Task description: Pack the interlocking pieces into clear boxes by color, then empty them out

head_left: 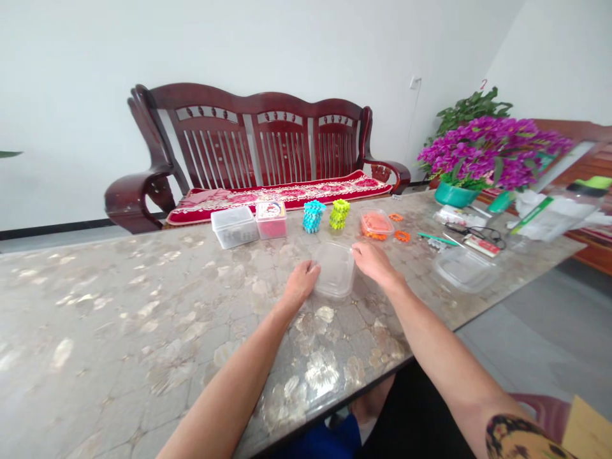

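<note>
A clear plastic container point(335, 271) is between my hands, over the patterned table. My left hand point(303, 280) grips its left edge, fingers closed. On its upper right edge, my right hand point(370, 259) pinches the rim. Beyond it stand a blue stack of knobbly rings point(313, 217) and a yellow-green stack point(339, 215). A clear box with orange pieces point(376, 223) sits to their right, beside two loose orange rings point(402, 236). Left of the stacks are a pink box point(271, 220) and a translucent white box point(234, 227).
A clear lid point(466, 269) lies at the right, near a green pen, glasses point(478, 234) and a red-white packet. Behind them are purple flowers point(497, 150) in a green pot and a large bottle point(561, 210). A wooden bench point(284, 143) stands beyond the table point(119, 306).
</note>
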Demonstrator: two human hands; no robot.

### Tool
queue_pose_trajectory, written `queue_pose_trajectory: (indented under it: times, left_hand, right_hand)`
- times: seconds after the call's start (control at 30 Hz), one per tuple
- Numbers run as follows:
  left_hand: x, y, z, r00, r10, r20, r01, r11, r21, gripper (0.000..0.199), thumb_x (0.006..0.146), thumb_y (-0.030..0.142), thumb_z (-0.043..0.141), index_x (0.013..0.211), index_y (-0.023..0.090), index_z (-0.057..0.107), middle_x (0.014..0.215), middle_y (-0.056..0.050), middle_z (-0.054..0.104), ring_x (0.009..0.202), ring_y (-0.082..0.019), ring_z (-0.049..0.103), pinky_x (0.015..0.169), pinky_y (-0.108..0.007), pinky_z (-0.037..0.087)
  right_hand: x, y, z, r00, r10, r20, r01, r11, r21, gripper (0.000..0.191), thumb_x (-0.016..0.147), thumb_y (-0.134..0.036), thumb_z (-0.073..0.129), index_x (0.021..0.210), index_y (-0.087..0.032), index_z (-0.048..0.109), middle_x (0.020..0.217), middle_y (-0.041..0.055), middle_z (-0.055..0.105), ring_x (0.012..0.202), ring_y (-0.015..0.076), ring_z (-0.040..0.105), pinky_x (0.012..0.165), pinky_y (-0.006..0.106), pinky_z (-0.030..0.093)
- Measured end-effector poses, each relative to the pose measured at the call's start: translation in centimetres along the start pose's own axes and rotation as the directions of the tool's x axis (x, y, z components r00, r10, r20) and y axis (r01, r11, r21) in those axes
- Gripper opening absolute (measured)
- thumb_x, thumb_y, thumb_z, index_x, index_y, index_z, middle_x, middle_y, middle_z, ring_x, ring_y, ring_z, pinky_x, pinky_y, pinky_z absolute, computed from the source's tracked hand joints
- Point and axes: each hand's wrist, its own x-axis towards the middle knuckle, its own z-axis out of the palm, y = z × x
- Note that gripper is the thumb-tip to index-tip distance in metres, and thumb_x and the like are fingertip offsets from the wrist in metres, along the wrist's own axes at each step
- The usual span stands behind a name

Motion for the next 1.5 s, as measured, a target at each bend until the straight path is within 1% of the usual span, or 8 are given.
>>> queue_pose_trajectory:
  times: [0.2, 0.4, 0.53, 0.6, 0.77, 1.07, 1.33, 1.5]
  left_hand:
    - [-1.1, -1.4, -4.1, 0.999, -0.003, -0.037, 0.003, 1.0, -0.021, 0.021, 0.079, 0.029, 0.051, 0.078, 0.017, 0.068, 0.068, 0.0, 0.064, 0.073, -0.018, 0.059, 0.062, -0.021, 0.042]
    - [-1.9, -2.9, -7.9, 0.997, -0.01, -0.078, 0.002, 0.995, -0.102, 0.026, 0.074, 0.027, 0.053, 0.086, 0.014, 0.072, 0.071, -0.001, 0.069, 0.073, -0.019, 0.063, 0.065, -0.023, 0.046]
    - [-2.1, -3.7, -7.7, 0.989, -0.027, -0.143, -0.014, 0.96, -0.278, 0.036, 0.074, 0.029, 0.053, 0.1, 0.013, 0.073, 0.083, -0.003, 0.073, 0.079, -0.02, 0.065, 0.068, -0.024, 0.048]
    - [-2.1, -4.2, -7.2, 0.984, -0.053, -0.171, -0.005, 0.946, -0.323, 0.04, 0.074, 0.033, 0.054, 0.103, 0.013, 0.072, 0.087, -0.005, 0.074, 0.079, -0.02, 0.066, 0.067, -0.025, 0.049]
    - [-1.9, -4.8, -6.9, 0.976, -0.045, -0.212, -0.037, 0.929, -0.367, 0.045, 0.071, 0.035, 0.059, 0.107, 0.013, 0.072, 0.097, -0.006, 0.075, 0.085, -0.022, 0.067, 0.071, -0.027, 0.051]
    - [-2.0, -4.3, -7.1, 0.985, -0.066, -0.163, -0.01, 0.906, -0.423, 0.045, 0.068, 0.036, 0.064, 0.105, 0.012, 0.072, 0.087, -0.005, 0.075, 0.074, -0.018, 0.065, 0.064, -0.024, 0.048]
    - [-2.0, -4.0, -7.5, 0.991, -0.133, -0.032, 0.097, 0.85, -0.518, 0.044, 0.067, 0.039, 0.069, 0.102, 0.013, 0.073, 0.073, -0.001, 0.072, 0.058, -0.013, 0.059, 0.052, -0.021, 0.042]
    - [-2.2, -4.0, -7.7, 0.992, -0.129, 0.0, 0.111, 0.851, -0.514, 0.051, 0.071, 0.049, 0.07, 0.108, 0.015, 0.072, 0.082, -0.004, 0.076, 0.07, -0.02, 0.067, 0.063, -0.027, 0.051]
  right_hand:
    - [1.3, -1.3, 1.6, 0.992, -0.059, 0.111, 0.008, 0.909, 0.417, 0.018, 0.08, -0.03, 0.058, 0.077, -0.016, 0.069, 0.071, 0.001, 0.068, 0.07, 0.0133, 0.06, 0.06, 0.02, 0.038]
    - [1.8, -4.0, 3.6, 0.968, -0.131, 0.213, -0.028, 0.788, 0.615, 0.019, 0.072, -0.032, 0.064, 0.08, -0.015, 0.067, 0.064, -0.0018, 0.062, 0.056, 0.0097, 0.053, 0.05, 0.018, 0.04]
    - [1.6, -5.1, 4.5, 0.96, -0.105, 0.26, -0.142, 0.619, 0.772, 0.022, 0.062, -0.034, 0.068, 0.075, -0.017, 0.062, 0.063, -0.0036, 0.058, 0.057, 0.0099, 0.05, 0.048, 0.018, 0.039]
    - [1.4, -5.4, 5.0, 0.968, -0.074, 0.239, -0.151, 0.589, 0.794, 0.021, 0.06, -0.034, 0.067, 0.073, -0.018, 0.06, 0.063, -0.0041, 0.057, 0.056, 0.0102, 0.048, 0.048, 0.019, 0.037]
    - [1.4, -5.7, 6.1, 0.986, -0.022, 0.164, -0.113, 0.631, 0.768, 0.014, 0.057, -0.029, 0.061, 0.067, -0.02, 0.056, 0.056, -0.0057, 0.052, 0.052, 0.01, 0.043, 0.046, 0.021, 0.031]
    - [1.2, -5.4, 7.4, 0.996, -0.064, -0.059, 0.087, 0.709, 0.7, 0.009, 0.058, -0.027, 0.054, 0.064, -0.022, 0.05, 0.053, -0.0074, 0.046, 0.053, 0.0106, 0.042, 0.051, 0.022, 0.029]
    - [-0.1, -6.0, 5.9, 0.987, -0.113, -0.112, 0.159, 0.662, 0.733, 0.008, 0.062, -0.029, 0.051, 0.062, -0.023, 0.045, 0.055, -0.0061, 0.045, 0.053, 0.0114, 0.042, 0.05, 0.023, 0.029]
    - [-1.1, -6.4, 5.2, 0.977, -0.14, -0.16, 0.212, 0.604, 0.768, 0.016, 0.071, -0.036, 0.054, 0.069, -0.024, 0.043, 0.059, -0.0045, 0.051, 0.058, 0.0143, 0.051, 0.053, 0.023, 0.035]
